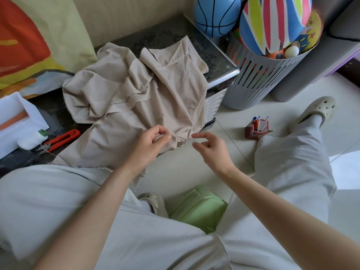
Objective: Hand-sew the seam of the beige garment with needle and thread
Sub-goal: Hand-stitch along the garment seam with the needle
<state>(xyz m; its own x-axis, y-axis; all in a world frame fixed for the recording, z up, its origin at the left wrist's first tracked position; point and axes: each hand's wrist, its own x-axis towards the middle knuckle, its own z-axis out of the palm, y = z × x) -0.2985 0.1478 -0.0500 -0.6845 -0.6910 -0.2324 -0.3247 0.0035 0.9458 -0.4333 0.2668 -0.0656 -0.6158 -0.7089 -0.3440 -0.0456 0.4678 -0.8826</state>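
Mid-stitch, I judge. My left hand [153,140] pinches the garment [136,94] at its seam, draped off the table [212,55]; my right hand [211,148] hovers beside, fingers spread, empty. Next: find the needle, unseen here.

I see matt, creased beige garment [136,90] cloth, glossy dark table top [155,38] with shiny metal edging, orange plastic-handled thread snips [60,140], ribbed grey plastic basket [259,78], glossy rubbery balls, smooth pale floor tiles [233,117]
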